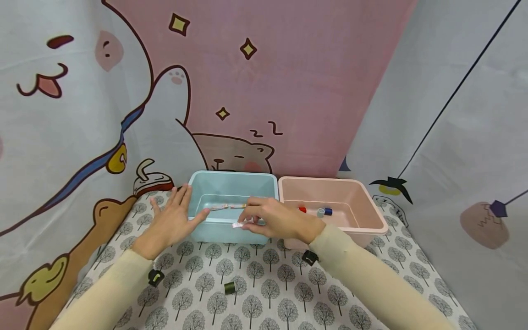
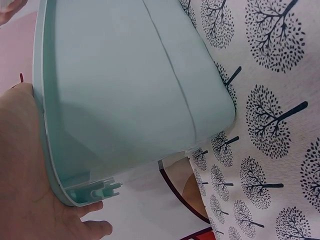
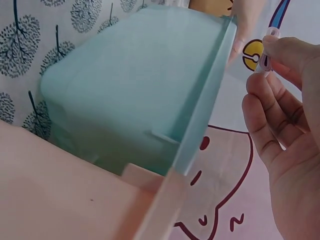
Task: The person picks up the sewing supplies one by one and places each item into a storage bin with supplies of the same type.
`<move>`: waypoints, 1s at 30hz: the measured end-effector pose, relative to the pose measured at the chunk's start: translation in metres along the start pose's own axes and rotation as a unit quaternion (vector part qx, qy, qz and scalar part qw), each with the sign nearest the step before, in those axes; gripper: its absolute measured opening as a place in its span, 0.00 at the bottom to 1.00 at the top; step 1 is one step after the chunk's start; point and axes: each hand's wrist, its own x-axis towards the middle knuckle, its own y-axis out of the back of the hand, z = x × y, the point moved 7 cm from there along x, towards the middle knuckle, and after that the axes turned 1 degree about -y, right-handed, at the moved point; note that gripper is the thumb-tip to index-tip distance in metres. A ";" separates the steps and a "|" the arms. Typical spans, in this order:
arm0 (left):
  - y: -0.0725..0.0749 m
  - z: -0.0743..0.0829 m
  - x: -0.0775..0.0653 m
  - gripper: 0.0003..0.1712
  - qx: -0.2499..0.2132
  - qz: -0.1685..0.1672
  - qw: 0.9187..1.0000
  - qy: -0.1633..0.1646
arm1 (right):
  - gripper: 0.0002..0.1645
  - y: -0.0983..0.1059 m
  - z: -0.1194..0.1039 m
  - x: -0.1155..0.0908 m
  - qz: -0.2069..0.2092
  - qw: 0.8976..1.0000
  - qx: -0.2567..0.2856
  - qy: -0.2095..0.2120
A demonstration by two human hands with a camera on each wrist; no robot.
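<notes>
My right hand is over the front rim of the light blue bin and pinches a small, slim whitish piece between thumb and fingertips. Its kind does not show; it looks like a short roll with clear or pale ends. Against the left rim of the same bin rests my left hand, its fingers straight and spread, the thumb lying over the edge. Inside the bin, slim pieces with coloured marks lie on the floor near the middle.
A pink bin stands close beside the blue one on the right. It holds a red spool, a pale spool and a dark blue spool. A dark green thread spool lies on the tree-print cloth in front.
</notes>
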 end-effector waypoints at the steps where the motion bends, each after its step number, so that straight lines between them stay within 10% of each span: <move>1: 0.000 0.000 0.000 0.69 0.000 0.000 1.000 0.000 | 0.07 0.001 0.001 0.001 0.002 1.000 0.002 0.001; 30: 0.000 0.000 0.000 0.67 -0.002 0.005 1.000 -0.001 | 0.05 0.027 0.046 0.048 0.029 0.998 -0.025 -0.042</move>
